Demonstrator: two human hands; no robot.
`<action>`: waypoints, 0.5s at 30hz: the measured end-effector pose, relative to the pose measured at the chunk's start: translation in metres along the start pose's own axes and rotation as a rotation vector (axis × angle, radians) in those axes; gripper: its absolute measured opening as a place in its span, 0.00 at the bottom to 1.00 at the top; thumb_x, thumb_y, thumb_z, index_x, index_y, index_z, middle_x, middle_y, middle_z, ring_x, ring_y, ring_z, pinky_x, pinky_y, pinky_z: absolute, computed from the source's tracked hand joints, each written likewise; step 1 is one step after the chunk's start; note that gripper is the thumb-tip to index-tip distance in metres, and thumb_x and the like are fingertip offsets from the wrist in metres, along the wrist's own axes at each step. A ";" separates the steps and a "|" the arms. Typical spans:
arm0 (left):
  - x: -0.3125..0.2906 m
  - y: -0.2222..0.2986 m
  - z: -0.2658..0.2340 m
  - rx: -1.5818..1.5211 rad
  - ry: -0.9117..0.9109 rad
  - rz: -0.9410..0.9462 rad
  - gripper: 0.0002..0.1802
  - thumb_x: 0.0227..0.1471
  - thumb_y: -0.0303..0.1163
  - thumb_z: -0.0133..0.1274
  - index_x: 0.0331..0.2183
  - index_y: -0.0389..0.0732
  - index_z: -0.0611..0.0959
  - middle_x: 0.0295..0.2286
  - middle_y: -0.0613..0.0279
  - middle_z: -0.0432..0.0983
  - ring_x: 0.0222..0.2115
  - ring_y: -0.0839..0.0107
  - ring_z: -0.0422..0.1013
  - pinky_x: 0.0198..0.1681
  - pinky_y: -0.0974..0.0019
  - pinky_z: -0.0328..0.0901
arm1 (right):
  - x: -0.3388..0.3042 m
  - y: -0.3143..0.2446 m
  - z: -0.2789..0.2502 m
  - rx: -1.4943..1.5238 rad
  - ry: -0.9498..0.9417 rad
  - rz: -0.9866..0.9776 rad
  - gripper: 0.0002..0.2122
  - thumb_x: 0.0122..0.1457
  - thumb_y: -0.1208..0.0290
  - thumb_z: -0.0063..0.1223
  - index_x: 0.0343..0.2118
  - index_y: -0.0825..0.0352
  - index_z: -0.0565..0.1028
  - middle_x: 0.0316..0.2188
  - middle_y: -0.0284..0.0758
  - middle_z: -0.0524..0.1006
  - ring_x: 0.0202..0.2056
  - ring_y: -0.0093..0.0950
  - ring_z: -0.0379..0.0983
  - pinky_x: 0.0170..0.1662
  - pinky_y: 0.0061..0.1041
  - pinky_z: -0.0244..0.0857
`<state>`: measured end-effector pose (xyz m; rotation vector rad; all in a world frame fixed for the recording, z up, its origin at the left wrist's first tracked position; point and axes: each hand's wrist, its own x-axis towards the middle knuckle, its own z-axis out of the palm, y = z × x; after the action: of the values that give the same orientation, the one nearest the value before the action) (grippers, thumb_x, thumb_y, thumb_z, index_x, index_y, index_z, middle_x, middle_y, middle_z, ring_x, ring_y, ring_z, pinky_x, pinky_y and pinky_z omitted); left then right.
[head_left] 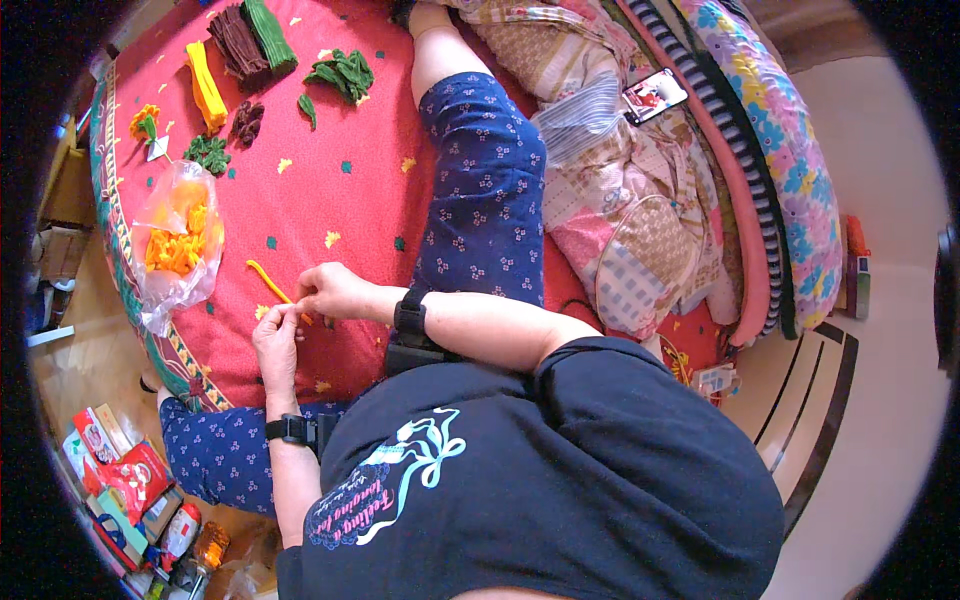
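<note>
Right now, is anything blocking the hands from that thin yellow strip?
No, nothing visible: the left hand and right hand meet at the yellow strip, whose far end sticks out over the red bedcover.

A bed (345, 205) under a red textile cover dotted with small green and yellow motifs spread from eleven o'clock toward nine, ending in a green-and-cream patterned border (112, 205). Pale, wood-toned flooring (82, 372) lay at nine o'clock. A smooth off-white wall (890, 200) rose at three, beside a cream panel (808, 430) with dark stripes nearer four. Bright, soft light reached the wall and bed.
</note>
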<state>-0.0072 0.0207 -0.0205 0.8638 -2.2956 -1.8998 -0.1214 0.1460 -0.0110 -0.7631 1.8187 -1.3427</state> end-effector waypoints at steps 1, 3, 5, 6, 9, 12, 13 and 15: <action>-0.001 0.001 0.001 -0.034 0.006 -0.032 0.08 0.52 0.32 0.47 0.27 0.39 0.78 0.19 0.75 0.67 0.18 0.86 0.61 0.22 0.81 0.59 | 0.001 0.001 0.000 0.001 0.000 -0.001 0.06 0.46 0.73 0.53 0.24 0.71 0.74 0.19 0.38 0.74 0.20 0.23 0.71 0.23 0.24 0.66; -0.001 0.004 0.003 -0.077 0.006 -0.062 0.09 0.53 0.32 0.47 0.27 0.39 0.78 0.19 0.75 0.68 0.19 0.86 0.61 0.22 0.81 0.60 | 0.003 0.003 -0.001 -0.013 0.024 0.003 0.06 0.45 0.73 0.54 0.25 0.71 0.73 0.19 0.39 0.74 0.22 0.26 0.72 0.25 0.26 0.66; 0.000 0.004 0.003 -0.119 0.006 -0.094 0.09 0.53 0.33 0.47 0.27 0.39 0.79 0.19 0.75 0.68 0.19 0.86 0.62 0.22 0.81 0.60 | 0.003 0.005 0.001 -0.022 0.083 -0.029 0.06 0.45 0.74 0.54 0.25 0.71 0.73 0.19 0.41 0.74 0.22 0.27 0.72 0.26 0.27 0.65; 0.002 0.003 0.002 -0.104 0.028 -0.053 0.09 0.53 0.33 0.47 0.27 0.39 0.79 0.19 0.75 0.67 0.19 0.86 0.62 0.22 0.81 0.60 | 0.004 0.005 0.001 -0.034 0.139 -0.063 0.06 0.44 0.74 0.54 0.25 0.71 0.73 0.20 0.42 0.74 0.23 0.29 0.72 0.27 0.28 0.65; 0.000 0.000 0.000 -0.053 0.069 -0.008 0.09 0.52 0.33 0.48 0.27 0.39 0.78 0.19 0.74 0.67 0.19 0.86 0.61 0.22 0.81 0.59 | 0.005 0.007 0.003 -0.049 0.145 -0.092 0.07 0.44 0.74 0.54 0.25 0.72 0.73 0.20 0.44 0.74 0.25 0.32 0.73 0.28 0.29 0.65; -0.002 0.004 0.002 0.001 0.088 0.057 0.09 0.52 0.33 0.48 0.26 0.39 0.78 0.19 0.74 0.67 0.19 0.86 0.61 0.22 0.81 0.59 | 0.004 0.008 0.002 -0.079 0.123 -0.085 0.06 0.44 0.74 0.54 0.25 0.71 0.74 0.21 0.45 0.74 0.25 0.32 0.73 0.28 0.29 0.65; -0.003 0.005 0.002 0.020 0.088 0.118 0.09 0.52 0.32 0.48 0.26 0.39 0.78 0.19 0.74 0.67 0.19 0.86 0.61 0.22 0.81 0.59 | 0.005 0.008 0.001 -0.077 0.124 -0.085 0.06 0.44 0.74 0.54 0.25 0.71 0.74 0.21 0.45 0.74 0.25 0.32 0.73 0.28 0.29 0.65; -0.003 0.004 0.003 0.036 0.087 0.125 0.08 0.52 0.32 0.48 0.26 0.39 0.78 0.19 0.74 0.67 0.19 0.86 0.61 0.22 0.81 0.59 | 0.006 0.009 0.001 -0.109 0.113 -0.073 0.06 0.44 0.74 0.53 0.25 0.70 0.74 0.21 0.45 0.74 0.25 0.33 0.73 0.28 0.29 0.65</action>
<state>-0.0073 0.0247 -0.0162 0.7704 -2.2822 -1.7412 -0.1237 0.1432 -0.0213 -0.8325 1.9836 -1.3661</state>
